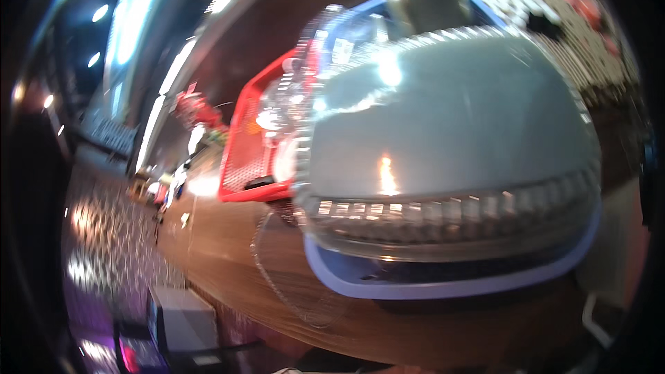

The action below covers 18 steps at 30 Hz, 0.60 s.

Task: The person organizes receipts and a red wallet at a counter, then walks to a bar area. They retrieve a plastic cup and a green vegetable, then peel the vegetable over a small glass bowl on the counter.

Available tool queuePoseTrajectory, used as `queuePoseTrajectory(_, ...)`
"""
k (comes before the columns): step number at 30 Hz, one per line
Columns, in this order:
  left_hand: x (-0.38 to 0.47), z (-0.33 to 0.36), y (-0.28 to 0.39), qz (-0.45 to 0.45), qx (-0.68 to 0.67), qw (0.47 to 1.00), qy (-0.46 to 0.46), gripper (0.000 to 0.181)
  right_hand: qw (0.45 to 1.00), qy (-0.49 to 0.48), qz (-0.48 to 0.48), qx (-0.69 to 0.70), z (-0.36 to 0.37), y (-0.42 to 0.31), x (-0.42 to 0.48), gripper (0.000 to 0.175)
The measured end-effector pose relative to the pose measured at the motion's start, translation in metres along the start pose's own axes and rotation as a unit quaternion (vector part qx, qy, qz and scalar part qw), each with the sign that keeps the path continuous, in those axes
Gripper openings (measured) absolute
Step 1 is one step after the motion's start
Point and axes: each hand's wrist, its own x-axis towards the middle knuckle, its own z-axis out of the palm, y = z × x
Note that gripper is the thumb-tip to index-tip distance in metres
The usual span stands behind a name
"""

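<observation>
Neither of my hands is in view. Before me a large clear plastic container [452,114] with ribbed sides lies in a blue plastic basin [447,291], its flat face catching bright reflections. Left of it, a red perforated plastic basket [244,166] holds clear plastic pieces [275,109] and a small dark object [258,182]. At the far end of the basin rises a pale, translucent block-like item [431,0], too blurred to name. Basin and basket both rest on a brown wooden table [223,239].
Beside the basin, a thin clear rim with a beaded edge [270,270] lies on the wood. White and red items [576,5] sit on a ribbed tan surface [602,57] at the far right. Red packets [200,109] lie behind the basket. A grey box [187,319] stands below the table's edge.
</observation>
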Motion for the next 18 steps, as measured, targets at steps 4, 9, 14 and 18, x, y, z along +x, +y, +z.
queuePoseTrajectory(4,0.011,0.005,0.013,0.006,-0.006,1.000,0.007,0.032,0.999,-0.034,-0.007,0.037,0.002,-0.006,-0.045,0.046)
queuePoseTrajectory(9,0.019,0.019,0.028,-0.070,-0.026,0.994,0.075,0.034,0.997,-0.051,-0.007,0.064,-0.012,-0.013,-0.072,0.046)
queuePoseTrajectory(14,0.018,0.016,0.033,-0.108,0.001,0.993,0.049,0.025,0.995,-0.061,0.008,0.080,-0.018,-0.010,-0.088,0.046)
queuePoseTrajectory(18,0.018,0.010,0.033,-0.162,-0.005,0.987,0.000,0.023,0.994,-0.075,0.014,0.083,-0.023,-0.010,-0.098,0.046)
